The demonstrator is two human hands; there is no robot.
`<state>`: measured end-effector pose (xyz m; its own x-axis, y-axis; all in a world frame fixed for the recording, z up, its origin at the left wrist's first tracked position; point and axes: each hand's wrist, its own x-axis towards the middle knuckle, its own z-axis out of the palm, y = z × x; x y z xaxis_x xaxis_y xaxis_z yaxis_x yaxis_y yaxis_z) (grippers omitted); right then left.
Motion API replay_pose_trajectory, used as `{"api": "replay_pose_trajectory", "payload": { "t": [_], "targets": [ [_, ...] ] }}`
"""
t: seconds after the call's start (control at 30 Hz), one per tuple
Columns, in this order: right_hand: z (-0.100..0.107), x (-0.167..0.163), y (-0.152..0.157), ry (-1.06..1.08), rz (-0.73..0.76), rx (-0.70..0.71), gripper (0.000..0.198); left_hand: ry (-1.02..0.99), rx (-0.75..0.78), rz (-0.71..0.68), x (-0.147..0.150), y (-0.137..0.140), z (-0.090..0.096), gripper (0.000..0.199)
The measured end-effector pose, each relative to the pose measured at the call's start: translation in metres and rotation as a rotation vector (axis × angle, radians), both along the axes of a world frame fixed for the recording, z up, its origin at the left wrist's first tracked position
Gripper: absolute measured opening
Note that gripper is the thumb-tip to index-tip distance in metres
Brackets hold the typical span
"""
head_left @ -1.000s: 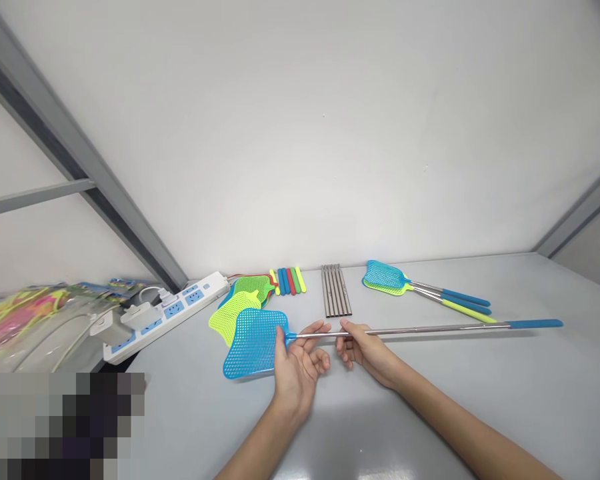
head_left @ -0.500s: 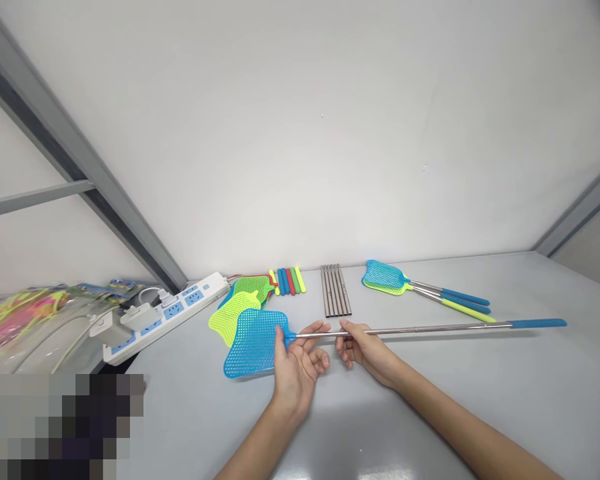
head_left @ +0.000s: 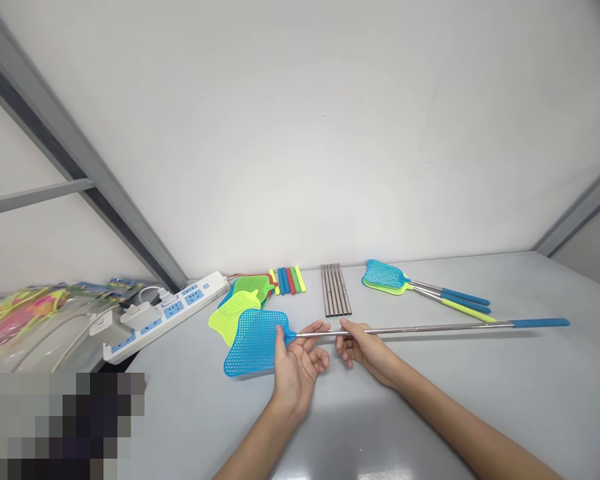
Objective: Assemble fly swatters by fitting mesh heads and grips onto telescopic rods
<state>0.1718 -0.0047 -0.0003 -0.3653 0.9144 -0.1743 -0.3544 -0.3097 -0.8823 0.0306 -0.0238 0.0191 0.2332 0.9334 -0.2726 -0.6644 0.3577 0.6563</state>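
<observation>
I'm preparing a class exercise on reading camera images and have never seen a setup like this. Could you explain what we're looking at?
There is no machine here: a person works with two bare hands. The camera is worn on the head, looking forward and down. The left hand holds a blue swatter near its neck, thumb against the mesh; the right hand pinches its metal shaft. On the grey desk lie loose heads, coloured grips, metal tubes and, to the right, a pile of swatters. A power strip lies at the left.
</observation>
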Motion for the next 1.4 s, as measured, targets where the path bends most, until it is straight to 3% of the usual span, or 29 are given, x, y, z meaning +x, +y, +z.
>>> {"api": "replay_pose_trajectory", "payload": {
  "t": [1.1,1.4],
  "targets": [
    [0.005,0.003,0.002,-0.053,-0.092,0.023,0.041,-0.031,-0.009,0.018,0.000,-0.001,0.003,0.051],
    [0.016,0.029,0.013,0.036,-0.262,0.063,0.039,-0.046,0.094,0.240,-0.009,0.006,0.010,0.040]
  ]
}}
